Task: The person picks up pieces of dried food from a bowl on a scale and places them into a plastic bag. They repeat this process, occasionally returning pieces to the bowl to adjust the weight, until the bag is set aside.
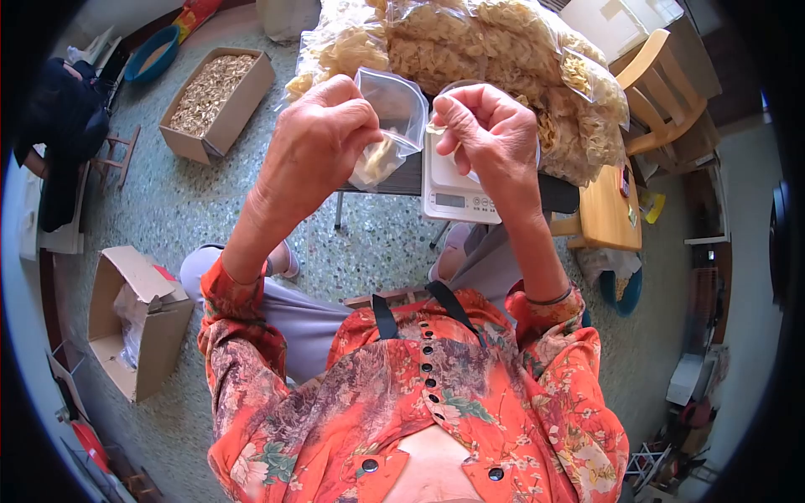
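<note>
My left hand [323, 138] is closed on the edge of a clear plastic bag [392, 105], whose mouth gapes toward the right. A few pale yellowish pieces [380, 159] lie in the lower part of the bag. Just right of the bag, my right hand [490, 138] pinches a small pale piece [435, 128] between thumb and fingers. Beneath that hand is a white scale [457, 189] with a display and buttons, partly covered by the hand. Filled clear bags of pale dried pieces [470, 50] are heaped behind both hands.
A carton of brownish pieces [214, 96] stands at the upper left, an open cardboard box [138, 323] at the lower left. On the right are a wooden chair [658, 92] and a blue basin [622, 292]. Another person [63, 126] is at the far left.
</note>
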### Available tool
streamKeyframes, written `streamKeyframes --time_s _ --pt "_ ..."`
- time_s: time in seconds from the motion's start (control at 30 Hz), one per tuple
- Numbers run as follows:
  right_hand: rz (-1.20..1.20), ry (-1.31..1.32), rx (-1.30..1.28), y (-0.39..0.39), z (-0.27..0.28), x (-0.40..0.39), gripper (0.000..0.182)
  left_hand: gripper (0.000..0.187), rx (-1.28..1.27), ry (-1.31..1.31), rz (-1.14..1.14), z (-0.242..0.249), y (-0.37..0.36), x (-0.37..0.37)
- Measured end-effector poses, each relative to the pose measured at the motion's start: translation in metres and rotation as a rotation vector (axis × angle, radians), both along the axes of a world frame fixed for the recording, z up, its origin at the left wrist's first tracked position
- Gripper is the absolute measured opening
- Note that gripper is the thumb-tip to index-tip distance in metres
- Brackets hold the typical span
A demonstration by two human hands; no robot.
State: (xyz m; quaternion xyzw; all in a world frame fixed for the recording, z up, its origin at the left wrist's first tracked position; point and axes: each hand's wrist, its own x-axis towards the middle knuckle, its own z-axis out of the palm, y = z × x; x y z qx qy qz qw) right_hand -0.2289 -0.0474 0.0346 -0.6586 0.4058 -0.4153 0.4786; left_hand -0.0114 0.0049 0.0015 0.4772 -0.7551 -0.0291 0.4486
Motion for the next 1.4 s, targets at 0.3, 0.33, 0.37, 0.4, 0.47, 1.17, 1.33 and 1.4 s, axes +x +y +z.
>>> streamKeyframes --time_s 0.3,0.33,0.37,0.4,0.47,1.17,1.33,1.4 --pt "-0.226 0.096 -0.299 -0.028 -0.012 -0.067 0.012 0.013 -0.016 0.043 -0.004 0.001 0.0 0.0" --pt "-0.263 0.139 -0.337 -0.032 -0.014 -0.075 0.012 0.012 -0.014 0.055 -0.001 0.001 -0.001 -0.001" --pt "-0.3 0.183 -0.376 -0.037 -0.017 -0.083 0.012 0.01 -0.013 0.066 0.004 0.001 -0.002 -0.001" --pt "-0.321 0.225 -0.397 -0.04 -0.019 -0.09 0.011 0.01 0.009 0.055 0.006 0.0 -0.002 -0.002" --pt "-0.352 0.307 -0.431 -0.044 -0.022 -0.098 0.01 0.012 0.017 0.027 0.002 -0.001 -0.002 -0.001" --pt "-0.114 0.672 -0.816 -0.104 -0.031 -0.081 0.016 0.012 0.073 -0.031 -0.013 -0.002 -0.004 -0.002" --pt "-0.096 0.918 -0.508 -0.107 -0.023 -0.061 0.037 0.012 0.081 0.003 -0.018 -0.003 -0.005 -0.004" --pt "-0.112 0.919 -0.481 -0.11 -0.029 -0.058 0.038 0.012 0.082 0.004 -0.015 -0.004 -0.006 -0.004"
